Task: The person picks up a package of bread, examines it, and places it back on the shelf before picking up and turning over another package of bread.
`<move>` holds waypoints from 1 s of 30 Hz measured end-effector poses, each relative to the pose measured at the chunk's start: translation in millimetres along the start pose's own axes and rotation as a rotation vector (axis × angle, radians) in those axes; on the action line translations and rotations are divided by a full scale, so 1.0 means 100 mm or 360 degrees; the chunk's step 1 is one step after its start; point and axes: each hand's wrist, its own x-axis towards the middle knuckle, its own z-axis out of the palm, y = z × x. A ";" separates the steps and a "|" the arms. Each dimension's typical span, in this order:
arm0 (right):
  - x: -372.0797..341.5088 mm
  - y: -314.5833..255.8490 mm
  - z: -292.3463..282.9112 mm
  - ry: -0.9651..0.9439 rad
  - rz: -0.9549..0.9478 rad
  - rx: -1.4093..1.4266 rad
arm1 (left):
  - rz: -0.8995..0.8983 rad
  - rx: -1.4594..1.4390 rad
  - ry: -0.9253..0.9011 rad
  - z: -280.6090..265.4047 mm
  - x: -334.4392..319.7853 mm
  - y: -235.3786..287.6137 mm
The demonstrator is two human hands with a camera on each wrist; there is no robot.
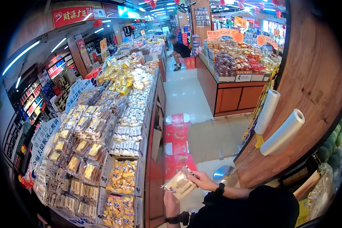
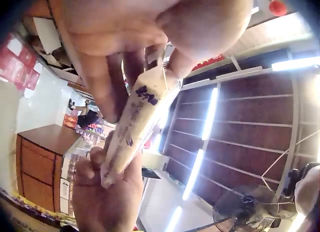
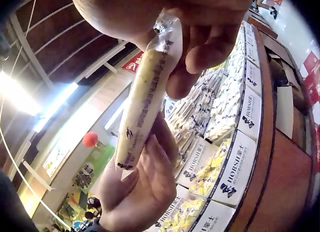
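Observation:
A wrapped bread slice pack (image 1: 181, 185) in clear plastic with dark print is held between both hands, in front of the body. My right hand (image 1: 205, 181) pinches its far right end, thumb on the upper face. My left hand (image 1: 171, 205) grips the opposite, nearer end. In the left wrist view the pack (image 2: 132, 124) shows edge-on, pale filling and purple lettering visible, fingers at both ends. The right wrist view shows the same narrow side of the pack (image 3: 145, 92), with a crimped wrapper end near the right hand's fingers.
At left runs a long counter piled with wrapped breads (image 1: 89, 152) and boxes of yellow-wrapped snacks (image 1: 121, 176). Plastic bag rolls (image 1: 283, 133) hang on a wooden pillar at right. Red flattened cardboard (image 1: 176, 133) lies on the aisle floor. A person (image 1: 179, 51) sits farther down the aisle.

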 end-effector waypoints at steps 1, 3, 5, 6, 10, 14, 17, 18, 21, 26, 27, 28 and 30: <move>-0.04 -0.05 -0.02 -0.0008 0.0073 0.0073 | -0.0017 -0.0031 0.0019 -0.01 0.01 -0.06; -0.10 0.06 -0.09 -0.0005 0.0120 0.0012 | -0.0053 -0.0086 0.0063 -0.03 0.04 -0.22; -0.17 0.11 -0.17 0.0002 0.0203 0.0008 | -0.0039 0.0037 0.0018 -0.04 0.05 -0.33; -0.22 0.10 -0.20 0.0010 0.0268 0.0042 | 0.0002 0.0176 -0.0052 -0.03 0.04 -0.37; -0.32 0.15 -0.36 -0.0072 0.0304 0.0090 | -0.0075 0.0249 -0.0097 0.16 -0.01 -0.33; -0.36 0.05 -0.46 -0.0122 0.0247 0.0142 | 0.0013 0.0350 -0.0057 0.33 -0.03 -0.32; -0.38 -0.03 -0.59 -0.0133 0.0184 0.0139 | 0.0058 0.0397 0.0004 0.44 -0.05 -0.40; -0.37 -0.02 -0.66 -0.0126 0.0182 0.0150 | 0.0068 0.0368 0.0023 0.55 -0.07 -0.40; -0.41 -0.08 -0.85 -0.0068 0.0182 0.0276 | 0.0045 0.0310 0.0027 0.78 -0.18 -0.46; -0.55 -0.05 -1.23 -0.0127 0.0215 0.0277 | 0.0022 0.0521 0.0141 1.26 -0.46 -0.54; -0.57 -0.02 -1.27 -0.0168 0.0220 0.0266 | 0.0032 0.0532 0.0171 1.29 -0.53 -0.59; -0.60 0.00 -1.32 -0.0242 0.0225 0.0267 | 0.0049 0.0543 0.0202 1.30 -0.60 -0.66; -0.67 0.07 -1.41 -0.0394 0.0236 0.0265 | 0.0055 0.0637 0.0241 1.23 -0.75 -0.80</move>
